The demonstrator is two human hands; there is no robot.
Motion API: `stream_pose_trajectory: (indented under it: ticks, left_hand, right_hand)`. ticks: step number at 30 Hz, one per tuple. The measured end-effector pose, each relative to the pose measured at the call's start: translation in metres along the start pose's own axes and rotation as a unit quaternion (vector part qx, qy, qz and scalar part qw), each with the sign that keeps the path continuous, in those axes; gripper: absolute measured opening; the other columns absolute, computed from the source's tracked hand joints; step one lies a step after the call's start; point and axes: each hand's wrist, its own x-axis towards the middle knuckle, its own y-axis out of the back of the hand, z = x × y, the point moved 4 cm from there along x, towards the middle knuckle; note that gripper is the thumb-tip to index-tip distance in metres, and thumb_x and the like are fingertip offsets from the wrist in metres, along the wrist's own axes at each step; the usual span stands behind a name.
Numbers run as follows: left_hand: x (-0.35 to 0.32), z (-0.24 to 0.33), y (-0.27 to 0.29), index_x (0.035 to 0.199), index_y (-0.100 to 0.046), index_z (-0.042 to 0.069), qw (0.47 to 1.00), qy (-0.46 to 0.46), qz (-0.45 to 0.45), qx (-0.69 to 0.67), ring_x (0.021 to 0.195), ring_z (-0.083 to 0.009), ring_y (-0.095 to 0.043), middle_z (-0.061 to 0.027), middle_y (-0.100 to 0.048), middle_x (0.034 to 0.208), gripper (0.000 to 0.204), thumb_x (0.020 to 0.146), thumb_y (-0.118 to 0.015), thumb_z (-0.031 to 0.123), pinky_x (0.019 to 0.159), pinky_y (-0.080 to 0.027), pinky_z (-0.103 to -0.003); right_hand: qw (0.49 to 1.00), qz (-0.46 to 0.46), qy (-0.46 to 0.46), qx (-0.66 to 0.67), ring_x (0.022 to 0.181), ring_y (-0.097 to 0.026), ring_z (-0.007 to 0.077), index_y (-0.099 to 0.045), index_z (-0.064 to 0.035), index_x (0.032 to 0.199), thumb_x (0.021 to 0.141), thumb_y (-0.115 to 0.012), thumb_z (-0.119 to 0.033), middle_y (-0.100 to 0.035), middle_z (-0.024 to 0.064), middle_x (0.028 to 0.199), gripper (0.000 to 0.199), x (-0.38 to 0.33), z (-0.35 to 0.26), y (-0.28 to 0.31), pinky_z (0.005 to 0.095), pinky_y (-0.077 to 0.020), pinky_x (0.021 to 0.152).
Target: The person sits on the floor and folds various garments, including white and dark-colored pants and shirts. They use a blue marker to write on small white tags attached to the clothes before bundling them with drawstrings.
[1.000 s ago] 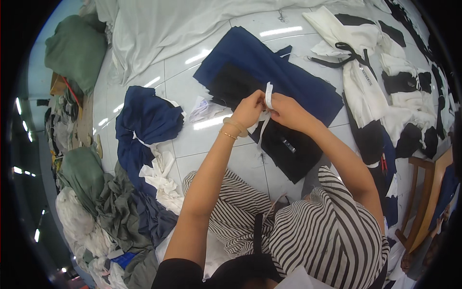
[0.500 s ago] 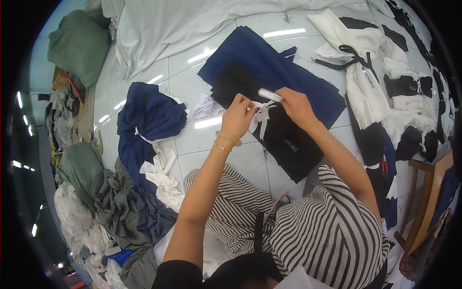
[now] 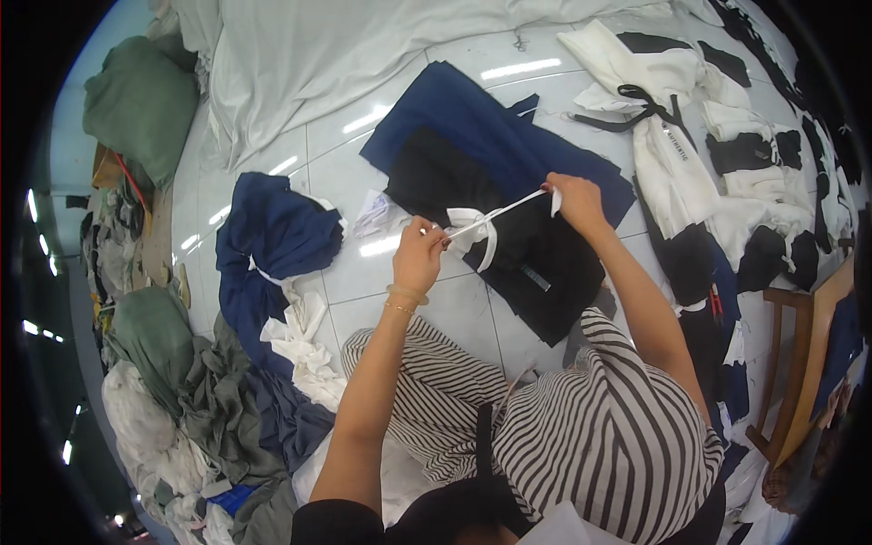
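Observation:
A white fabric strip (image 3: 505, 210) runs taut between my two hands. My left hand (image 3: 418, 257) pinches one end, and my right hand (image 3: 578, 203) closes on the other, with a short white tail hanging beside its fingers. Below it, a looser white loop (image 3: 488, 252) lies over a bundle of folded black fabric (image 3: 554, 304) with a small label on its lower part. The strip crosses the middle of this bundle; how it passes underneath is hidden. Beneath the black bundle, folded navy fabric (image 3: 454, 104) is spread flat on the tiles.
Left of the bundle lie a crumpled navy cloth (image 3: 272, 227) and a white cloth (image 3: 304, 341). Tied white and black garments (image 3: 668, 163) spread at the right, near a wooden chair (image 3: 795, 363). A pale sheet (image 3: 300, 64) covers the far floor; green cloth heaps (image 3: 145, 109) stand left.
My hands have moved apart, left hand toward me and right hand outward. The white strip, bunched between them before, is now stretched straight, and a wider loop lies on the black fabric.

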Motion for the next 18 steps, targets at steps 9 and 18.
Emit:
stream_pose_trajectory:
  ticks: [9,18]
  left_hand:
    - [0.015,0.009,-0.015,0.11,-0.054,0.008,0.889,0.161,-0.11,-0.415,0.104,-0.0144,-0.063,-0.0016,-0.063,0.108,0.017,0.101,-0.052,0.023,0.087,-0.048,-0.029]
    - [-0.038,-0.009,-0.024,0.12,-0.053,0.007,0.875,0.257,0.064,-0.405,0.104,-0.0175,-0.062,-0.0055,-0.058,0.12,0.026,0.098,-0.055,0.021,0.082,-0.05,-0.031]
  right_hand:
    - [0.997,-0.057,0.021,0.048,0.133,-0.034,0.0416,-0.027,-0.0129,0.15,0.062,-0.082,-0.052,-0.039,0.0225,0.142,0.111,-0.057,-0.089,-0.018,0.0642,-0.024,0.107]
    - [0.998,-0.051,-0.034,0.009,0.108,-0.052,0.0352,-0.033,-0.0138,0.146,0.065,-0.079,-0.027,-0.055,0.02,0.114,0.094,-0.052,-0.091,-0.038,0.0485,-0.0413,0.084]
